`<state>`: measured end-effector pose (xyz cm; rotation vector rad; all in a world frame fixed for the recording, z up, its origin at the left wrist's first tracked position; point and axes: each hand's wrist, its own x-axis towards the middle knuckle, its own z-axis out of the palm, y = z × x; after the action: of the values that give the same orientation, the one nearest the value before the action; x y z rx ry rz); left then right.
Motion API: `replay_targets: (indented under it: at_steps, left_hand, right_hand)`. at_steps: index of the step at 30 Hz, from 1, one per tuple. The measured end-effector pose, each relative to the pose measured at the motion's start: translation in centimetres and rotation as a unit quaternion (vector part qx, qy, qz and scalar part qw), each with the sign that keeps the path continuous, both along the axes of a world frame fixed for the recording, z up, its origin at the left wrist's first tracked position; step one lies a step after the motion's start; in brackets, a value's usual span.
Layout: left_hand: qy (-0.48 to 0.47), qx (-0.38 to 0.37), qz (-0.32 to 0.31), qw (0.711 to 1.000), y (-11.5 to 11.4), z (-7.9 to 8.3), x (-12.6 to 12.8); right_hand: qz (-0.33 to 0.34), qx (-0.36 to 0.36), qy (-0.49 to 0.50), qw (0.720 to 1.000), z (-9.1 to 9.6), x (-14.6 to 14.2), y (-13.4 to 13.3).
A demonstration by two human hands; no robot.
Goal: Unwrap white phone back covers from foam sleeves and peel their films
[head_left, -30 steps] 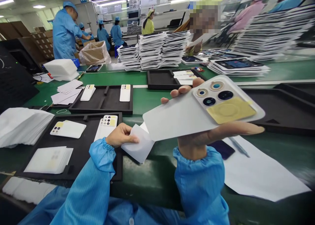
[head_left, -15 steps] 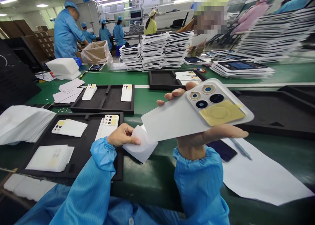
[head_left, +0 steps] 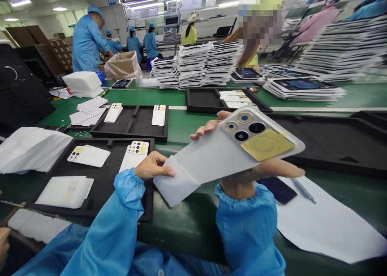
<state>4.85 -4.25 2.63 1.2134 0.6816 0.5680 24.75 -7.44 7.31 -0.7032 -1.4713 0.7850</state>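
Note:
My right hand (head_left: pixel 256 175) grips a white phone back cover (head_left: pixel 229 151) from below, thumb along its near edge and fingertips over the far edge. The cover shows three camera rings and a yellow sticker at its right end. My left hand (head_left: pixel 152 166) pinches a translucent white sleeve (head_left: pixel 173 185) whose open end overlaps the cover's left end. Both sleeves are blue. Just left of my left hand, a black tray (head_left: pixel 99 179) holds two more white covers and a pile of white sleeves.
A second black tray (head_left: pixel 130 125) with two covers sits beyond on the green belt (head_left: pixel 178 125). Foam sheet piles (head_left: pixel 28 149) lie at left, white paper (head_left: pixel 326 223) and a pen at right. Tall stacks (head_left: pixel 196 64) and several workers stand behind.
The cover has dropped lower and shifted left, and its left end now sits inside the mouth of the sleeve, which my left hand has brought up against it.

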Motion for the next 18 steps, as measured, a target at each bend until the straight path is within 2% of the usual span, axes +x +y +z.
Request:
replay_targets:
  at_steps: [3, 9, 18]
  left_hand:
    - [-0.001, 0.010, -0.021, 1.000, 0.0, -0.2, -0.2]
    - [-0.003, 0.012, -0.028, 1.000, 0.1, -0.3, -0.4]
    - [0.011, -0.002, -0.010, 1.000, 0.3, -0.4, -0.2]
  right_hand:
    - [0.027, 0.002, 0.026, 0.999, 0.1, 0.1, -0.5]
    - [-0.032, -0.009, -0.036, 0.999, 0.6, 0.0, -1.3]
    - [0.048, -0.002, 0.058, 0.997, -0.1, -0.1, -1.2]
